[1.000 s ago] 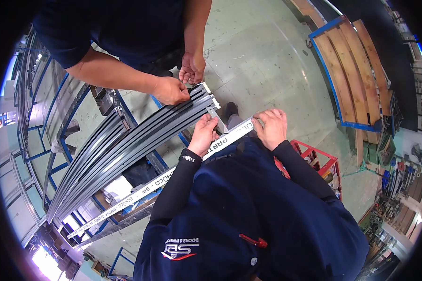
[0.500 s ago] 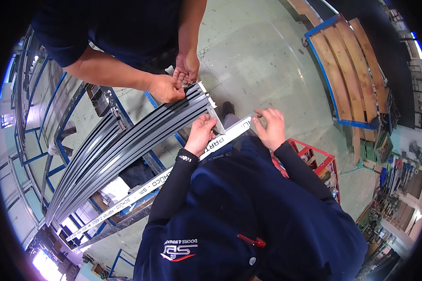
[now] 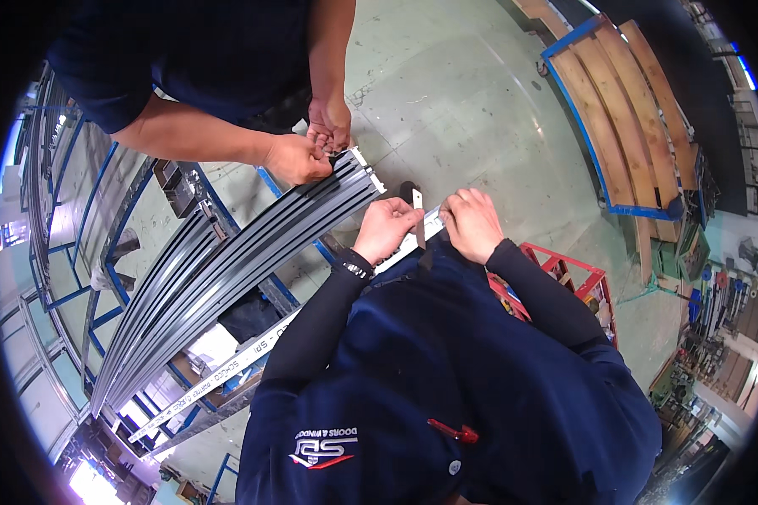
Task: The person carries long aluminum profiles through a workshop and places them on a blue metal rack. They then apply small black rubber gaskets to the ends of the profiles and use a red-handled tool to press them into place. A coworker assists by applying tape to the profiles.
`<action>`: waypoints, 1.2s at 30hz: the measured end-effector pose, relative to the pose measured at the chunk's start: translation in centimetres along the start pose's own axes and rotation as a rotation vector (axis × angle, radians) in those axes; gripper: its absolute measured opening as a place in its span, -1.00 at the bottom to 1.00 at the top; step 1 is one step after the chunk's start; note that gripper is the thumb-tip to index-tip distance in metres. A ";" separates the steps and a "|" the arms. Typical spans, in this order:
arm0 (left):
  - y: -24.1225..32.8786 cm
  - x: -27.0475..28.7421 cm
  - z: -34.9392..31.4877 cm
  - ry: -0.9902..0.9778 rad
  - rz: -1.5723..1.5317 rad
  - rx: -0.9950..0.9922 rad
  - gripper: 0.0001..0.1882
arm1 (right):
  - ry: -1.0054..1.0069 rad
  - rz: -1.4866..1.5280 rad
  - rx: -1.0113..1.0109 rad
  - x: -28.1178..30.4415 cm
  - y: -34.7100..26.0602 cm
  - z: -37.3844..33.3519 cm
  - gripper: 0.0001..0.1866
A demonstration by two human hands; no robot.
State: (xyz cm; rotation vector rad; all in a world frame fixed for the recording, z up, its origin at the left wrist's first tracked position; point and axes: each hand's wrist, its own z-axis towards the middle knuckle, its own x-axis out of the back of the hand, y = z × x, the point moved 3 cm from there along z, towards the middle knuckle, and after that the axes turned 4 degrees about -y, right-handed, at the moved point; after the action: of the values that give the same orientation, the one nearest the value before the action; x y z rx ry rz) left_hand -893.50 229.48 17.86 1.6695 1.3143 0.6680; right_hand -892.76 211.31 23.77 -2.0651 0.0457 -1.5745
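My left hand (image 3: 386,229) pinches a thin flat strip (image 3: 419,209) between thumb and fingers. The strip has a pale upper end with a small hole and a darker lower part. It crosses the end of a long profile covered in white printed film (image 3: 253,352), which runs from the far lower left up to my waist. My right hand (image 3: 473,224) is closed with its fingertips on that profile's near end; whether it grips the film or the profile itself is hidden. Beside them lies a bundle of dark grey metal profiles (image 3: 269,236) with white end pieces (image 3: 369,172).
Across from me, a co-worker's two hands (image 3: 307,151) work at the bundle's end. Blue metal racks (image 3: 206,198) bear the profiles. A red tool cart (image 3: 577,290) stands by my right elbow. Wooden planks on a blue frame (image 3: 623,126) are at the upper right.
My left hand has moved right, off the bundle's end, carrying the strip and turning it more upright. My right hand has come slightly left and its fingers have closed on the profile's end.
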 end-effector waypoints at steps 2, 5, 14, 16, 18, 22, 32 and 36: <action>0.6 -0.1 -0.1 0.005 0.116 -0.006 -0.74 | 0.043 0.113 -0.013 0.1 -0.2 -0.5 -0.83; -0.1 -0.5 0.1 0.000 0.147 -0.013 -0.72 | 0.164 0.182 0.010 0.2 -0.2 -0.9 -0.82; 0.3 -0.7 0.5 0.049 0.443 -0.030 -0.66 | 0.115 0.142 -0.050 -1.6 0.3 -0.7 -0.86; 0.5 -0.9 0.4 0.069 0.481 -0.032 -0.64 | 0.118 0.186 -0.055 -1.6 0.2 -0.8 -0.87; 0.9 -1.2 0.2 0.074 0.490 0.010 -0.66 | 0.147 0.197 -0.034 -2.0 0.6 -0.8 -0.87; 0.7 -1.5 0.0 0.103 0.536 0.037 -0.66 | -0.231 0.442 0.074 -0.4 -0.8 -2.5 -0.93; -2.8 0.1 0.5 0.000 -0.280 -0.028 -0.71 | 0.192 1.065 -0.290 4.4 7.1 -3.1 -0.84; -2.2 1.1 -0.5 0.092 -0.619 0.045 -0.72 | -0.017 0.904 -0.127 0.7 1.1 -1.3 -0.85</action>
State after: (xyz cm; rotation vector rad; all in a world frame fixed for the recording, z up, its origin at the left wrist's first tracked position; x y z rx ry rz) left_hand -894.61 230.79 16.04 1.1699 1.8057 0.3452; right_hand -893.39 209.62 24.19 -1.7347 0.9476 -0.9883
